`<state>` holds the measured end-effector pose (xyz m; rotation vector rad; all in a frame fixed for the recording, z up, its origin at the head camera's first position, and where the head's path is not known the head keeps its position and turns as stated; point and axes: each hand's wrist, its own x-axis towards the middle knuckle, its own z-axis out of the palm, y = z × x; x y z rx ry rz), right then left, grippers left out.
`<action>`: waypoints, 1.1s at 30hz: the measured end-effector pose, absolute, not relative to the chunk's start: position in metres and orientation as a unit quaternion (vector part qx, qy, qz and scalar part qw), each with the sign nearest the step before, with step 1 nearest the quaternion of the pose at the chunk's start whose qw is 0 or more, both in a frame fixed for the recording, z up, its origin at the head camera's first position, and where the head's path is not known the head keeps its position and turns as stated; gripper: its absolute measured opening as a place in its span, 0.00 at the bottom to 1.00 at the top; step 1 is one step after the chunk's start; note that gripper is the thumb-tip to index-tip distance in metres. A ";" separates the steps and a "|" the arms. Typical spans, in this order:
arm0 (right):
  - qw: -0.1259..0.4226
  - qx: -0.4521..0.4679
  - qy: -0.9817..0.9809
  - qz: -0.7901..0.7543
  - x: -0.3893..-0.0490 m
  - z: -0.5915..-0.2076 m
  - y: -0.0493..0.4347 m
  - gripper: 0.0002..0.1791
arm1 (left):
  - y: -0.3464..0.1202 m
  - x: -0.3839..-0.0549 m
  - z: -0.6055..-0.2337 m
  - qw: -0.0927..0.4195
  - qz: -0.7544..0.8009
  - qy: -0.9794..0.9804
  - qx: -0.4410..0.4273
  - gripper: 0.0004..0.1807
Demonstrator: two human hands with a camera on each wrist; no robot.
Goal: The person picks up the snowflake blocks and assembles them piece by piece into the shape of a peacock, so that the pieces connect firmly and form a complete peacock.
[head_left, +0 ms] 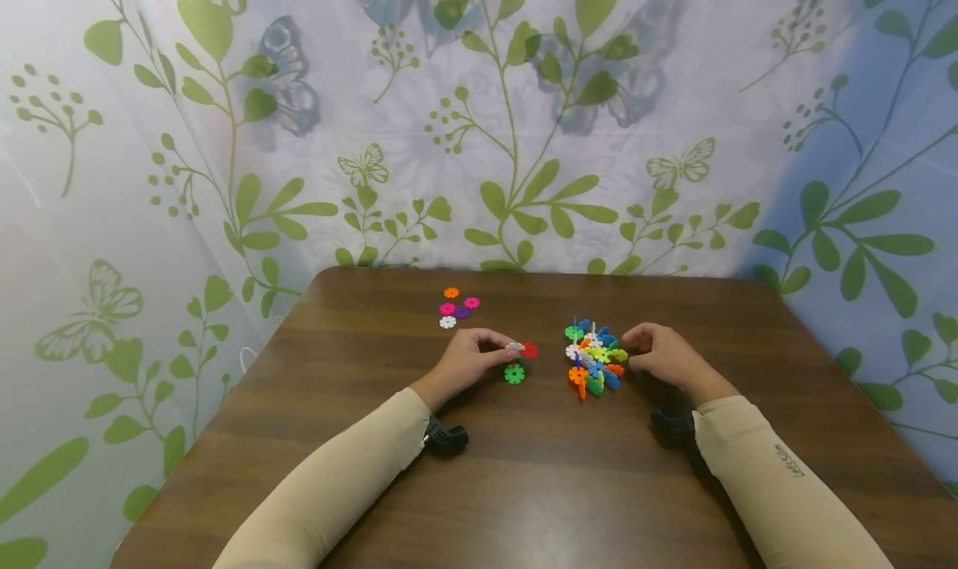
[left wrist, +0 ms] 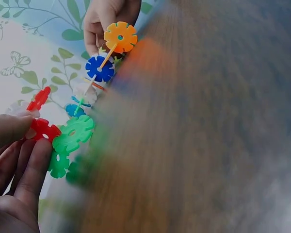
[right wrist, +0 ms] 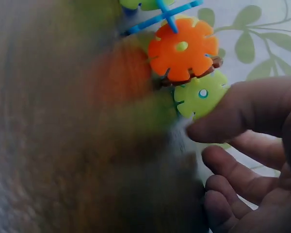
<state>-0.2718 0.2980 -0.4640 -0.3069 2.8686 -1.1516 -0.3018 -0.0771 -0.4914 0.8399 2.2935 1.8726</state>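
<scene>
In the head view my left hand (head_left: 466,361) pinches a small cluster of joined, notched flower-shaped plastic discs. A red disc (left wrist: 44,129) lies between thumb and fingers, and green discs (left wrist: 73,134) hang from it; a white disc (head_left: 515,347) shows by the fingertips. To the right stands a larger assembly of interlocked discs (head_left: 596,354) in blue, white, orange, green and yellow-green. Beside its right side is my right hand (head_left: 668,359), fingers loosely bent with nothing visible between them. In the right wrist view the thumb overlaps a yellow-green disc (right wrist: 202,94); contact cannot be told.
Several loose discs lie on the brown wooden table (head_left: 524,486) at the back left: an orange disc (head_left: 451,293), pink ones, a purple disc (head_left: 463,313) and a white disc (head_left: 447,323). A patterned curtain (head_left: 419,136) hangs behind the table's far edge.
</scene>
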 end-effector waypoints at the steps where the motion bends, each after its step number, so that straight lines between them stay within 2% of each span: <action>1: 0.022 -0.104 0.928 -0.358 -0.273 -0.465 0.297 0.18 | -0.077 -0.302 -0.491 0.032 0.608 0.745 0.273 0.06; 9: 0.005 -0.145 0.946 -0.291 -0.275 -0.466 0.293 0.06 | -0.077 -0.302 -0.491 0.032 0.602 0.750 0.270 0.05; 13: -0.002 -0.156 0.940 -0.304 -0.276 -0.468 0.292 0.03 | -0.079 -0.303 -0.493 0.035 0.593 0.759 0.267 0.06; 27: 0.002 -0.104 0.870 -0.481 -0.270 -0.471 0.275 0.11 | -0.080 -0.299 -0.490 0.043 0.589 0.763 0.264 0.07; 33: -0.015 -0.102 0.848 -0.520 -0.268 -0.469 0.263 0.15 | -0.081 -0.299 -0.491 0.040 0.591 0.762 0.262 0.08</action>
